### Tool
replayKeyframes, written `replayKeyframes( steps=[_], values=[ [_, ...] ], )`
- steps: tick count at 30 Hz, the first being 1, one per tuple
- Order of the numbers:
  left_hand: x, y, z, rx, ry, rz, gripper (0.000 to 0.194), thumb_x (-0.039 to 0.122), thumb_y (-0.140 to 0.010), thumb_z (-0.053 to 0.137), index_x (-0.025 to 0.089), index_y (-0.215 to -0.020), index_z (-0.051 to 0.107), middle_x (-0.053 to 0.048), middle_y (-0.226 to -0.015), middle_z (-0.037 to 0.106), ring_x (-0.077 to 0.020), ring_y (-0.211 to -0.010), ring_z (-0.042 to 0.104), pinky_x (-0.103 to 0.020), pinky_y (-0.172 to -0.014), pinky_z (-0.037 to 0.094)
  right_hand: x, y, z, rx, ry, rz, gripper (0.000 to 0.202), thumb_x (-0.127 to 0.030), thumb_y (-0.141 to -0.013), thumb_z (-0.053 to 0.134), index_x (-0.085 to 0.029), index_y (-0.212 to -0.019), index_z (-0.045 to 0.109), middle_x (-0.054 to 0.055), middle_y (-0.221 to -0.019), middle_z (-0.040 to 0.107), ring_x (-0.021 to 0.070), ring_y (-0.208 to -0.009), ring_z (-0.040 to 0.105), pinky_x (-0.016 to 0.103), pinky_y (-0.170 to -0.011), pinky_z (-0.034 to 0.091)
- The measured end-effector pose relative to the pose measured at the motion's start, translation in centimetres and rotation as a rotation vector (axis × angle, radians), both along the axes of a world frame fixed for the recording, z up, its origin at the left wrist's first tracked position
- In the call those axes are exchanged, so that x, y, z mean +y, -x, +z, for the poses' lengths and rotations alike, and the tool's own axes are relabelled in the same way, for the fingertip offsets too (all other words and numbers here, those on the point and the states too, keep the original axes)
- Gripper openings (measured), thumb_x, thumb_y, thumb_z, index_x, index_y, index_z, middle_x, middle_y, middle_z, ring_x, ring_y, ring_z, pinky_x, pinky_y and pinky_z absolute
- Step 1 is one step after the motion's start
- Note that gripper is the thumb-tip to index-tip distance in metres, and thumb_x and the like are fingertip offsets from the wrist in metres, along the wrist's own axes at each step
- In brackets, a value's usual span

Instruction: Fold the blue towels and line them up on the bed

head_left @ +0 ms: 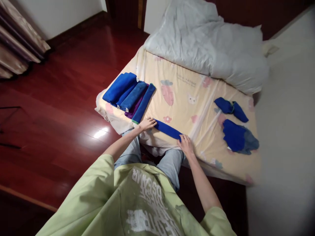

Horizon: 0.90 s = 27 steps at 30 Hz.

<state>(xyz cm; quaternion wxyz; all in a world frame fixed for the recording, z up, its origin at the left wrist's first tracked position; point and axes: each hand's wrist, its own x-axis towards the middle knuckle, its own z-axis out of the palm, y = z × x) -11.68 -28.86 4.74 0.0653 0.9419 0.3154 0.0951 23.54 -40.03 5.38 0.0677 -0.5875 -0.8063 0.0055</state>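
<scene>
Fingers first: my left hand point(147, 124) lies flat and open, fingertips pressing one end of the blue strip point(168, 129); my right hand point(185, 144) lies open too, fingers spread on the other end. Neither grips; both pin it down.

Strip sits at the near edge of the bed point(187, 98), just in front of my knees. I judge this the smoothing stage of a fold: the cloth is already narrowed to a long band. Next it likely needs a lift by the ends, or one more fold.

Its long axis runs from upper left to lower right, roughly along the bed edge. Folded stack point(129, 93) lies just beyond my left hand; loose cloths point(235, 136) well off right.
</scene>
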Motion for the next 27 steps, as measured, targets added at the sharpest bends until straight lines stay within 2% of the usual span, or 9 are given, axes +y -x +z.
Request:
replayKeyframes(
  steps=[3,7,10,14,17,20,23,27],
  values=[
    [-0.3,0.6,0.4,0.016,-0.024,-0.058,0.026,0.016,-0.101,0.048,0.012,-0.118,0.066,-0.018,-0.107,0.067,-0.0267,-0.101,0.059,-0.039,-0.085,0.040,1.1,0.1,1.3,-0.121,0.030,0.037,0.033,-0.015,-0.086,0.051,-0.020,-0.116,0.066,0.018,-0.108,0.068,0.0349,-0.104,0.062,0.048,-0.090,0.054],
    [-2.8,2.7,0.8,-0.113,-0.040,-0.063,0.032,0.013,-0.104,0.039,0.016,-0.123,0.065,-0.017,-0.117,0.068,-0.0248,-0.106,0.059,-0.038,-0.087,0.042,4.7,0.5,3.9,-0.205,0.018,0.048,0.032,-0.012,-0.083,0.051,-0.020,-0.111,0.064,0.018,-0.107,0.067,0.0368,-0.104,0.059,0.049,-0.089,0.051],
    [-5.1,5.1,1.2,-0.277,-0.005,-0.021,0.034,0.011,-0.104,0.041,0.020,-0.127,0.065,-0.015,-0.123,0.068,-0.0235,-0.110,0.060,-0.039,-0.091,0.045,10.3,2.6,6.2,-0.195,0.005,0.085,0.035,-0.008,-0.081,0.052,-0.019,-0.112,0.064,0.020,-0.110,0.066,0.0380,-0.108,0.057,0.053,-0.096,0.047],
    [-6.1,8.3,1.6,-0.333,-0.001,0.096,0.036,0.011,-0.105,0.039,0.021,-0.130,0.063,-0.014,-0.121,0.069,-0.0237,-0.111,0.061,-0.039,-0.091,0.048,20.3,9.2,7.5,-0.091,-0.025,0.190,0.039,-0.006,-0.083,0.050,-0.016,-0.117,0.065,0.022,-0.116,0.065,0.0395,-0.115,0.054,0.057,-0.102,0.042],
    [-4.9,10.3,1.6,-0.310,-0.035,0.212,0.037,0.012,-0.106,0.037,0.018,-0.131,0.063,-0.015,-0.123,0.068,-0.0255,-0.113,0.061,-0.040,-0.091,0.049,27.3,16.0,6.7,0.070,-0.091,0.285,0.037,-0.007,-0.090,0.043,-0.017,-0.118,0.065,0.020,-0.118,0.065,0.0358,-0.118,0.054,0.054,-0.105,0.043],
    [-3.0,11.6,1.6,-0.283,-0.042,0.299,0.038,0.012,-0.105,0.037,0.016,-0.134,0.062,-0.017,-0.125,0.066,-0.0270,-0.112,0.060,-0.041,-0.091,0.050,32.4,21.6,5.0,0.210,-0.092,0.315,0.039,-0.007,-0.096,0.035,-0.017,-0.119,0.065,0.019,-0.121,0.064,0.0336,-0.120,0.053,0.053,-0.107,0.044],
    [-1.4,12.2,1.3,-0.261,-0.017,0.372,0.041,0.012,-0.103,0.038,0.015,-0.137,0.061,-0.018,-0.123,0.065,-0.0285,-0.108,0.060,-0.044,-0.092,0.052,35.6,25.1,2.9,0.314,-0.035,0.316,0.039,-0.008,-0.099,0.033,-0.017,-0.121,0.063,0.019,-0.123,0.063,0.0327,-0.123,0.053,0.054,-0.109,0.044],
    [-0.4,12.0,0.6,-0.225,-0.006,0.434,0.046,0.012,-0.099,0.040,0.016,-0.140,0.061,-0.018,-0.118,0.066,-0.0301,-0.104,0.060,-0.047,-0.092,0.054,37.6,27.4,0.8,0.469,0.046,0.317,0.037,-0.008,-0.099,0.037,-0.020,-0.123,0.063,0.014,-0.125,0.063,0.0305,-0.133,0.049,0.055,-0.116,0.040]
  ],
)
